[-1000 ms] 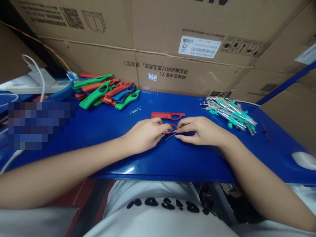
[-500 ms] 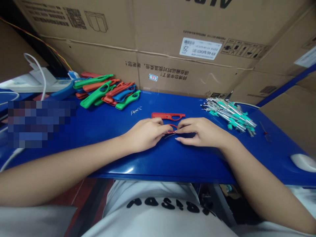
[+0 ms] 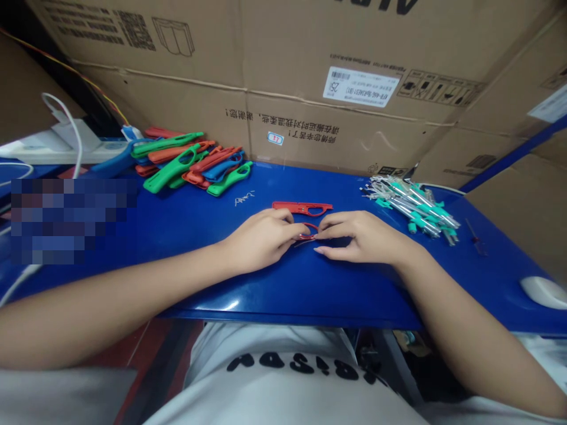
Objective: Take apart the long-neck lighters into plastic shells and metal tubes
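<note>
Near the middle of the blue table, my left hand (image 3: 263, 239) has its fingers closed on a small red looped part (image 3: 312, 226), mostly hidden under the fingers. My right hand (image 3: 361, 237) touches the right end of the same part with its fingertips, the thumb a little lower. A thin wire-like piece (image 3: 303, 243) sticks out below the part. Just beyond both hands lies a red shell with a loop handle (image 3: 302, 208), flat on the table. Small thin metal pieces (image 3: 245, 198) lie behind my left hand.
Green, orange, red and blue shells (image 3: 190, 162) are heaped at the back left, beside a power strip (image 3: 39, 152). Silver and teal rods (image 3: 416, 206) lie at the back right. A white mouse (image 3: 544, 292) sits far right. A cardboard box (image 3: 283, 77) stands behind the table (image 3: 266, 298).
</note>
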`<state>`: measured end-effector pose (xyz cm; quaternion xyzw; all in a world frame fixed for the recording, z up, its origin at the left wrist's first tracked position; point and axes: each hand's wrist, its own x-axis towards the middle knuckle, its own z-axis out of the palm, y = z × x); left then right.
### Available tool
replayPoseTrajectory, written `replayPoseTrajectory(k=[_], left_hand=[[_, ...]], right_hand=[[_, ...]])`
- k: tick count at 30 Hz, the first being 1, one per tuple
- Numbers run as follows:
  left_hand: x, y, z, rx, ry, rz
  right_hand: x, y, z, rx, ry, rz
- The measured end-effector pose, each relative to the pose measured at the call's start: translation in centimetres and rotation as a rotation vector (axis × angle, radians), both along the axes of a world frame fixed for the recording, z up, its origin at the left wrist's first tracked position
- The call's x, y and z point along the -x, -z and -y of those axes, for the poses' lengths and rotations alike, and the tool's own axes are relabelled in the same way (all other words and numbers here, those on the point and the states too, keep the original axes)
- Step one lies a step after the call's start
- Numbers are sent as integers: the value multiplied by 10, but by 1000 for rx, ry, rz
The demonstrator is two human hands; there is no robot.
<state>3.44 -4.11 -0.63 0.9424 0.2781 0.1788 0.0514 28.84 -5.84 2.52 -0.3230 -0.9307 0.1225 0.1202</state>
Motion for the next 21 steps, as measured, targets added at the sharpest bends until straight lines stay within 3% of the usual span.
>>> replayPoseTrajectory(k=[3,5,9,11,13,16,21], left_hand=[[2,1,-2,26,20,18],[3,1,-4,44,52,30],[7,-7,-8,61,66,61],[9,-12,-9,54,35,55],[10,-15,-11,40,-5,21],[11,-15,-14,25,-53,-27],[11,-12,-16,57,-65,-35]], right_hand=[[-2,1,-3,3,-10,-102],[-8,3,-9,-62,104,-178],[-37,6,-28,-256,719,-66],[-57,8,-38,-205,973,69],[-74,10,-45,-110,1123,180],[-89,15,-53,-45,1226,243],[-92,18,-56,-31,1243,261]])
